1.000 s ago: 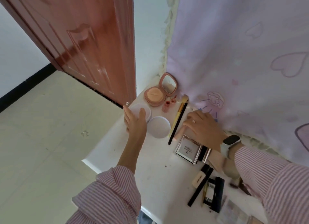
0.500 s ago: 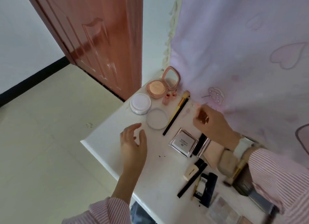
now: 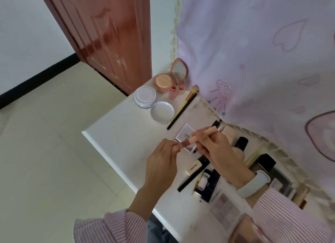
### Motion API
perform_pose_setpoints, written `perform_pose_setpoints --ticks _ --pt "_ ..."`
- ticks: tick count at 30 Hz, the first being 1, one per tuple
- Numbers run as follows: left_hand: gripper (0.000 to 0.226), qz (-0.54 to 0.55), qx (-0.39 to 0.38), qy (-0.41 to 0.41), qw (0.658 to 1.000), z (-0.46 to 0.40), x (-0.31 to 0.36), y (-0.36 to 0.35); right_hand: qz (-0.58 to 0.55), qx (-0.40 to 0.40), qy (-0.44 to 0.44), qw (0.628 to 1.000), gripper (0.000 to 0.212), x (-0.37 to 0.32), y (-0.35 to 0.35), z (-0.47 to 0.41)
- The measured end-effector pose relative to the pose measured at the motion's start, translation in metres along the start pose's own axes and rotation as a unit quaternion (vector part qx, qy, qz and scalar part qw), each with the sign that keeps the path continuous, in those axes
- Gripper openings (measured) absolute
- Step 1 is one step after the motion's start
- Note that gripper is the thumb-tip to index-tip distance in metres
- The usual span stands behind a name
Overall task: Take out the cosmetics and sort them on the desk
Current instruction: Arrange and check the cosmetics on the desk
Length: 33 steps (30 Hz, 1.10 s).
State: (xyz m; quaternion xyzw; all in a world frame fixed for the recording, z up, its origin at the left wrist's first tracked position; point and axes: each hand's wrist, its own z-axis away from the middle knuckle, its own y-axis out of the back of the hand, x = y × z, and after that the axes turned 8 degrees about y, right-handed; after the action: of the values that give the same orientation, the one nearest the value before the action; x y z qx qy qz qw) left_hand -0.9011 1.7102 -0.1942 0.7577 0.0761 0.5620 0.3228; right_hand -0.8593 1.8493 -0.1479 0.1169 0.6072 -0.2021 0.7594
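Both hands hold a slim lip gloss tube [image 3: 194, 138] above the white desk [image 3: 116, 134]. My right hand [image 3: 215, 148] grips its beige cap end. My left hand [image 3: 163, 161] pinches its pinkish lower end. Under the tube lies a square silver compact [image 3: 184, 132]. At the far end stand an open pink cushion compact with mirror [image 3: 168, 77], a round powder jar [image 3: 144, 96], its white lid [image 3: 161, 111], a small pink bottle [image 3: 173, 93] and a long makeup brush [image 3: 183, 107].
Near my right wrist lie a beige stick [image 3: 194, 167], a black pencil [image 3: 192, 177], dark tubes [image 3: 242, 143] and an eyeshadow palette [image 3: 224, 210]. A lilac curtain [image 3: 253, 52] hangs along the right. A brown door [image 3: 108, 34] stands beyond the desk's far corner.
My right hand came back from the curtain side carrying the lip gloss tube. My left hand rose from the desk and took hold of its other end.
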Motion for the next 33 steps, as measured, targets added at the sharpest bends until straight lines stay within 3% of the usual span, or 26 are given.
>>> perform_pose_setpoints --ticks 4,7,9,11,15,17,19,21,23,26,29,33 --pt "0.057 0.008 -0.023 0.015 1.0 0.006 0.001 0.003 -0.025 -0.041 0.006 0.999 0.024 -0.007 0.007 0.005" --pt "0.057 -0.018 -0.032 -0.018 0.999 0.007 -0.002 0.008 0.014 -0.013 -0.022 1.0 0.03 -0.012 0.014 0.003" --pt "0.049 -0.028 -0.025 -0.029 0.999 0.006 -0.005 0.011 0.065 -0.008 -0.009 0.998 0.019 -0.014 0.019 0.0" --pt "0.043 -0.035 -0.013 -0.03 0.999 0.006 -0.008 0.013 0.133 -0.055 0.02 0.989 0.009 -0.017 0.024 -0.001" --pt "0.045 -0.039 -0.002 -0.02 0.999 0.009 -0.007 0.016 0.157 -0.12 0.0 0.98 0.015 -0.022 0.028 -0.002" --pt "0.036 -0.055 -0.004 -0.012 0.998 0.01 -0.007 0.015 0.183 -0.105 -0.009 0.977 0.023 -0.021 0.024 -0.002" --pt "0.026 -0.061 -0.009 0.004 0.998 0.012 -0.008 0.014 0.2 -0.075 0.016 0.977 0.014 -0.021 0.019 -0.003" --pt "0.026 -0.044 -0.007 0.027 0.999 0.014 -0.01 0.014 0.157 -0.059 0.014 0.986 0.013 -0.022 0.019 -0.003" --pt "0.028 -0.024 0.005 0.04 0.999 0.016 -0.011 0.015 0.036 -0.058 -0.028 0.997 0.018 -0.023 0.021 -0.003" --pt "0.03 0.0 0.012 0.048 0.999 0.017 -0.009 0.014 -0.11 -0.099 -0.1 0.984 0.013 -0.016 0.013 0.002" --pt "0.03 0.011 0.012 0.051 0.999 0.016 -0.007 0.012 -0.103 -0.084 -0.087 0.987 0.012 -0.006 0.001 0.007" --pt "0.03 0.004 0.004 0.047 0.999 0.016 -0.01 0.013 -0.069 0.0 -0.026 0.997 0.033 -0.01 0.004 0.002"
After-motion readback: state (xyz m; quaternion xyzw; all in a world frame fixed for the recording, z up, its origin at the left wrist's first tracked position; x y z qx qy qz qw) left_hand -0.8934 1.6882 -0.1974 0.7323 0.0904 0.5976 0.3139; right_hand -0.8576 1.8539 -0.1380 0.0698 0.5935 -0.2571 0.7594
